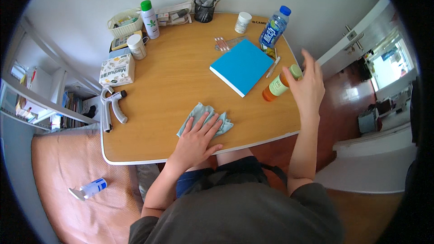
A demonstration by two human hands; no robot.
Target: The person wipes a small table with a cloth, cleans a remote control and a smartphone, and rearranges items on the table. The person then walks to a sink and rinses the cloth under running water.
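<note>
My left hand (197, 135) lies flat with fingers spread on a crumpled light-blue cloth (224, 127) near the table's front edge. At the right side, my right hand (308, 83) is held with thumb and fingers apart around the green cap (295, 71) of an amber bottle (270, 93). Whether it touches the cap I cannot tell. The bottle stands upright, its shape tilted by the lens. A blue book (242, 66) lies just left of it, and a white pen (273, 67) rests between book and bottle.
Behind the book stand a blue-capped drink bottle (274, 27) and a white pill bottle (243, 22). A hand-grip exerciser (113, 108), tissue pack (117, 70), white jar (136, 47), green-capped spray can (150, 20) and basket (124, 23) line the left. A mesh pen cup (204, 10) stands at the wall.
</note>
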